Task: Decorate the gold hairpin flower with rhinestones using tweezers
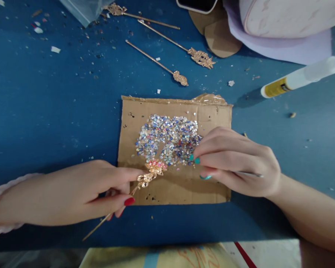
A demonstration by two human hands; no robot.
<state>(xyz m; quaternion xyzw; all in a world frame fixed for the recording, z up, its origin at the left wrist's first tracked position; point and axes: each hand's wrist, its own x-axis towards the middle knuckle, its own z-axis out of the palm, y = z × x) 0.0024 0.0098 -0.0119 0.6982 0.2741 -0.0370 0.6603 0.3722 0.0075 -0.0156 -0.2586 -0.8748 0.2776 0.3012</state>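
Observation:
My left hand (pixel 100 193) is closed on a gold hair stick (pixel 145 180), pinching it just below its ornate head. Pink and red stones cover the head's tip, and the bare pin slants down to the lower left. Loose rhinestones (pixel 167 137), mostly silver, blue and violet, are spread over a piece of cardboard (pixel 206 186) beneath the ornament. At the right side of this pile my right hand (pixel 237 160) is closed, fingertips close to the stones. A thin metal tool (pixel 249 174) shows between its fingers; the tip is hidden, so I cannot tell its kind.
Three more gold hair sticks, one of them a nearby hair stick (pixel 180 78), lie beyond the cardboard. A white bottle with a yellow label (pixel 277 87) is at right. A plastic bag (pixel 83 9), a phone-like device (pixel 197 4) and a pale rounded object (pixel 290 18) line the far edge.

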